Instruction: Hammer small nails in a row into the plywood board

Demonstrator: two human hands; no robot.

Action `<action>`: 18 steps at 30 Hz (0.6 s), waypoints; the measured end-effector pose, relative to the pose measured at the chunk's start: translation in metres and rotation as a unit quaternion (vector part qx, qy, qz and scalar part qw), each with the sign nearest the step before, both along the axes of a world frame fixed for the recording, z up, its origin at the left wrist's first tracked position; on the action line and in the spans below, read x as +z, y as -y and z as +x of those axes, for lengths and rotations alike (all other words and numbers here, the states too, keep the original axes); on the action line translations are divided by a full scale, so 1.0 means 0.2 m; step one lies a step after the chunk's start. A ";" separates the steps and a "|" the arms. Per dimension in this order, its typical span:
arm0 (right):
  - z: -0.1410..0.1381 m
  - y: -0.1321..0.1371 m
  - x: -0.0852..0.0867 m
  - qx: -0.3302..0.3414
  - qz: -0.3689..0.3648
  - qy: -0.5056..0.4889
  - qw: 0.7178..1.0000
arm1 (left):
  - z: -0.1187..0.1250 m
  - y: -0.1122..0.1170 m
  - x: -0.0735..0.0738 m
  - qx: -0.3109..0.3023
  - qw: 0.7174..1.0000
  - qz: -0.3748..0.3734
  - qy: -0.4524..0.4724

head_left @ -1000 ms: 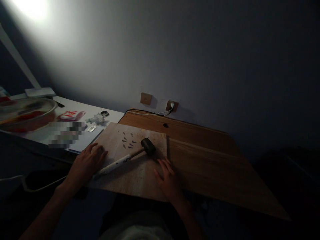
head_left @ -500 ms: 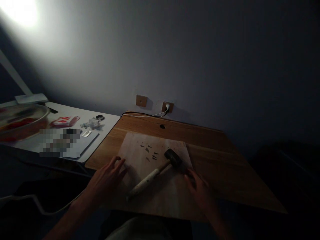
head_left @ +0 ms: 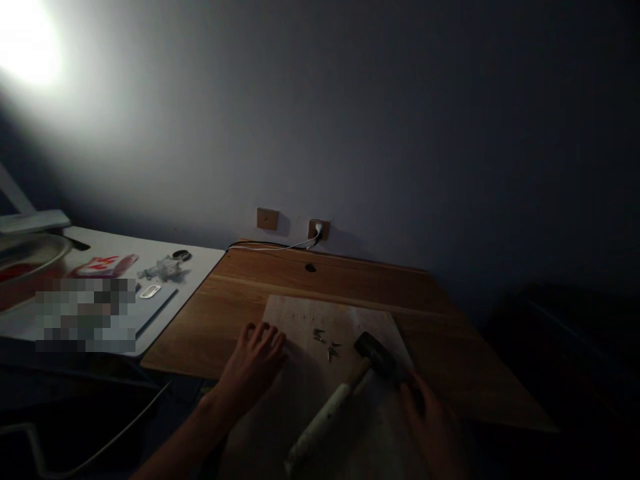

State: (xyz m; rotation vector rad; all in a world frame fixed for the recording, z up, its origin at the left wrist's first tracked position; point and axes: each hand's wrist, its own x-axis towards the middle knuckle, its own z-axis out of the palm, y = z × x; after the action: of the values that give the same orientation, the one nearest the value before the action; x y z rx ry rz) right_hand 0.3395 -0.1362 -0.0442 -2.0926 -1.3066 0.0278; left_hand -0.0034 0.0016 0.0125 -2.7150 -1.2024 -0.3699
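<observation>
The left hand (head_left: 255, 357) is laid flat on the left edge of a pale wooden board (head_left: 310, 320), its grip open, with the fingers spread and the fingertips resting on the board's surface. The right hand (head_left: 433, 420) is placed at the board's right edge, with its fingers pointing toward the head of a mallet (head_left: 345, 393). The state of its grip cannot be told, as this corner is very dim. The mallet is found lying on the board between the two hands, touched by neither as far as can be seen, with the dark head at the far right and the pale handle running toward the near left. A small scatter of nails (head_left: 326, 345) is noted on the board just beyond the mallet head. The board is carried by a brown wooden desk (head_left: 225, 307) and overhangs its near edge. A small dark hole (head_left: 311, 267) is seen near the desk's far edge. On the wall behind, two sockets (head_left: 267, 218) are observed, and a white cable (head_left: 270, 247) is plugged into the right one. A white desk (head_left: 200, 257) with small items on it adjoins at the left.
</observation>
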 end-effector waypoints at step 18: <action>0.03 -0.04 -0.11 0.014 0.055 0.016 0.998 | 0.17 -0.20 -0.21 -0.143 0.985 -0.027 0.095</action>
State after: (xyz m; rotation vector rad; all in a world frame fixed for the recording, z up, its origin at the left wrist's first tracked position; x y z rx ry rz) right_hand 0.3446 -0.1291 -0.0660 -1.9893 -1.3265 -0.0645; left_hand 0.0299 0.0417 -0.0287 -2.9607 -0.8690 -0.6528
